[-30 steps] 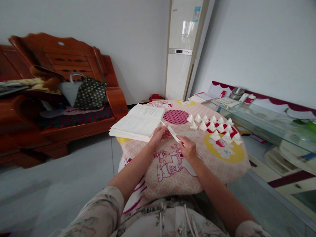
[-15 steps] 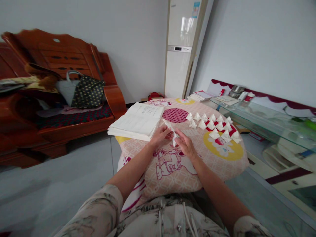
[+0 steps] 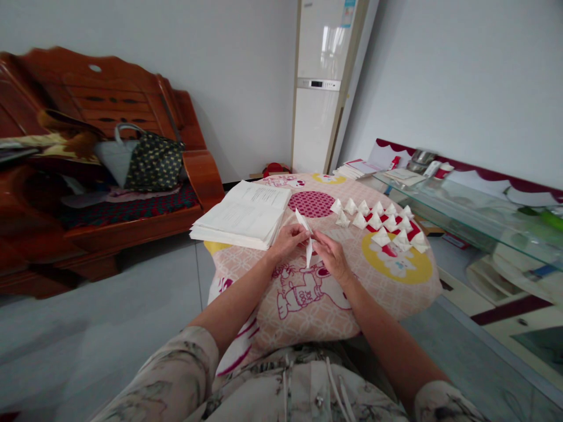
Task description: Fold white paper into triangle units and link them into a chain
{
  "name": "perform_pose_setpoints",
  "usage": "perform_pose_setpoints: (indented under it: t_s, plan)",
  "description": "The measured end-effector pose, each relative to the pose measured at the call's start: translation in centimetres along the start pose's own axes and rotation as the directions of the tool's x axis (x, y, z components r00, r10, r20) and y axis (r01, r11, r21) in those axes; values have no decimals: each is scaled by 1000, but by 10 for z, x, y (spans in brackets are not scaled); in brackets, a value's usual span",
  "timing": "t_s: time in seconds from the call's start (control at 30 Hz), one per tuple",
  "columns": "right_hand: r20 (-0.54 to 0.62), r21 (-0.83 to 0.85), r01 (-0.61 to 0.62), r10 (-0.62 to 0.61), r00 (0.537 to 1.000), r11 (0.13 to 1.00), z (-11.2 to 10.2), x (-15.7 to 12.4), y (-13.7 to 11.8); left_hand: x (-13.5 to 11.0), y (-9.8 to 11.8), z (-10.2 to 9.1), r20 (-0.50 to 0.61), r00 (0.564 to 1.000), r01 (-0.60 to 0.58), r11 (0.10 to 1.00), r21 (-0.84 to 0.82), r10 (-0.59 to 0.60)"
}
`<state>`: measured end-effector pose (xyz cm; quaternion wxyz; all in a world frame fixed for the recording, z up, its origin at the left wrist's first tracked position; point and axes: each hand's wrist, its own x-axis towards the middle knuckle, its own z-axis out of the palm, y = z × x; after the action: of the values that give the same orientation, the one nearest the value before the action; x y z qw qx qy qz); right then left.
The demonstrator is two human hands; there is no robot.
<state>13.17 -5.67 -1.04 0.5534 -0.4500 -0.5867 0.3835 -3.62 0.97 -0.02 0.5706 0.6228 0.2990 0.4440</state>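
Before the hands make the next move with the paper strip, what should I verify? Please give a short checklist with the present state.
1. Left hand grips the paper strip: ok.
2. Right hand pinches the same strip: ok.
3. Folded paper triangles lie to the right, apart from both hands: ok.
4. Open book lies to the left, not under the hands: ok.
5. Bare tablecloth shows in front of the hands: ok.
6. Crease on the strip is straight: cannot tell, too small.

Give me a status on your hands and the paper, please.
Left hand and right hand both pinch the paper strip above the tablecloth. Folded triangles lie beyond, apart. Open book left, untouched.
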Motion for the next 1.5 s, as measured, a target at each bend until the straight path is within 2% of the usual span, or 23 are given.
perform_pose_setpoints:
  t_s: [0.3,0.57,0.73,1.1,1.5]
  plan:
    - [5,-21,22,-22,1000,1000,1,1,3,3,-3,0,10,1000,9,999,35,-10]
    - [-101,-26,47,-49,994,999,-3,6,3,2,-9,0,86,987,-149,963,223,132]
    - [-141,-6,37,-38,989,999,-4,7,5,0,-8,4,96,978,-201,952,230,183]
    - [-125,73,18,-9,992,997,-4,8,12,-3,-3,5,114,976,-208,941,268,183]
    - [-126,59,1,7,992,998,-4,7,9,-3,-3,6,120,974,-217,933,288,189]
